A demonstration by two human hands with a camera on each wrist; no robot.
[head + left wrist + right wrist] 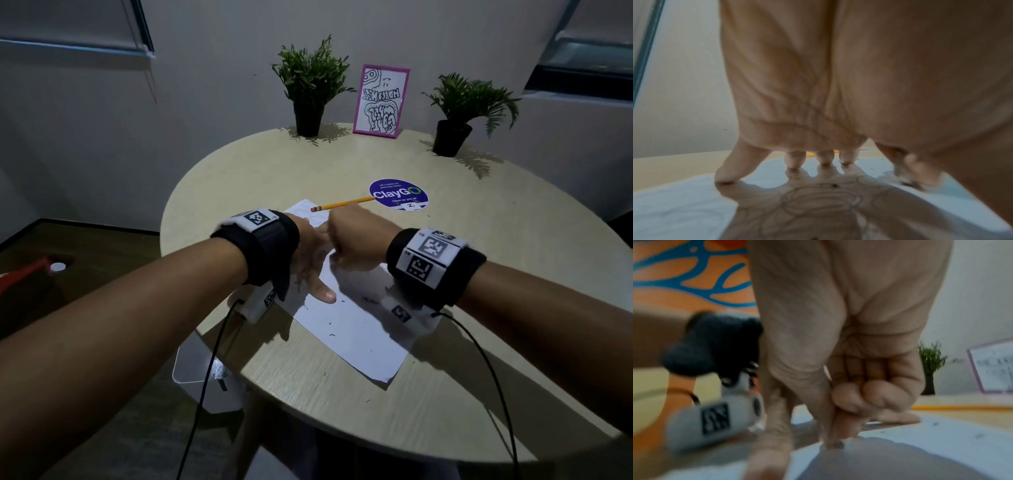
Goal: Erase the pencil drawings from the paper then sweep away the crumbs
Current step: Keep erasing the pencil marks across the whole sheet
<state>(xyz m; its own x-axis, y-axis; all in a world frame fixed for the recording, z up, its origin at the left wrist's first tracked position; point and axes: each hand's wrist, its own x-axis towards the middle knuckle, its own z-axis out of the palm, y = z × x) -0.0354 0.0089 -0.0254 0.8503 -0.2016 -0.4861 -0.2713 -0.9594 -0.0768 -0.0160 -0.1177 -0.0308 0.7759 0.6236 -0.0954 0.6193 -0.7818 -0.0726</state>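
A white paper (359,329) lies slanted on the round table (479,377), speckled with dark eraser crumbs (331,334). Faint pencil drawings (818,199) show under my left palm. My left hand (311,267) presses flat on the sheet with its fingertips (825,160) spread on it. Just to its right, my right hand (346,240) is curled into a fist. It pinches a small smudged eraser (838,445) against the paper; the eraser is mostly hidden by the fingers. A yellow pencil (342,204) lies across the sheet's far corner.
A purple round sticker (399,195) sits beyond the pencil. Two potted plants (310,89) (459,113) and a pink picture frame (380,101) stand at the table's far edge. A white bin (202,380) stands on the floor below the table's left rim.
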